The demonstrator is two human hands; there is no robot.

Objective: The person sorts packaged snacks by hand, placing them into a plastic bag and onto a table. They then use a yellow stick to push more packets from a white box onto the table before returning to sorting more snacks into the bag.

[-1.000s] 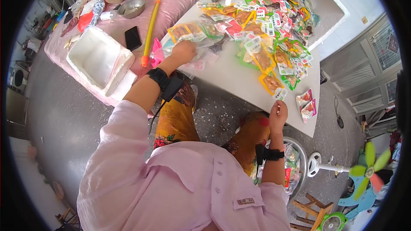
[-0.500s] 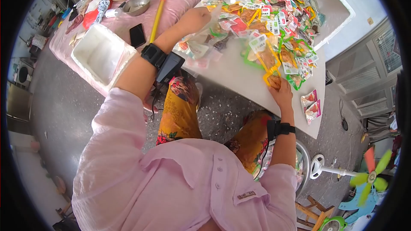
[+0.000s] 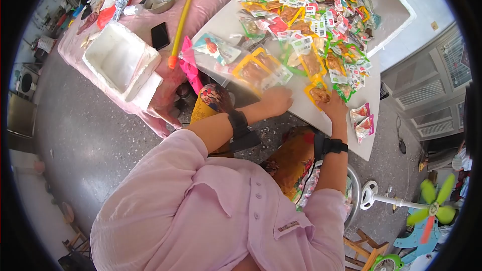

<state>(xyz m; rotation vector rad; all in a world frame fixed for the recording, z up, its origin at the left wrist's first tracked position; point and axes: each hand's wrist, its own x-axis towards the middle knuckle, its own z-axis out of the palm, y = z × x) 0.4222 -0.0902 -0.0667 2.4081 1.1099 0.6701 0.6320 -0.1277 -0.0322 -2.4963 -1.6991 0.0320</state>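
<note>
My left hand (image 3: 277, 101) is curled closed at the table's front edge. It meets the near end of blurred clear plastic packaging (image 3: 251, 78) with yellow-edged panels; its fingertips are partly hidden. My right hand (image 3: 333, 104) grips a yellow-edged food packet (image 3: 318, 92) with brown contents, close to the table's front edge. Just beyond that packet lies another yellow-edged packet (image 3: 311, 62) with a white label. A clear bag with a blue and pink print (image 3: 217, 49) lies left of the packaging.
Many mixed packets (image 3: 334, 20) spread from a white foam box (image 3: 396, 17) onto the table (image 3: 359, 145). Two small pink-edged packets (image 3: 362, 120) lie at right. An empty-looking foam box (image 3: 120, 60), a phone (image 3: 160, 36), a metal bowl (image 3: 160, 2) and a yellow stick (image 3: 182, 25) are on the left.
My left hand has come down from the table's far left to its front edge, and yellow-edged packaging now lies spread above it. My right hand stays nearly still on its packet.
</note>
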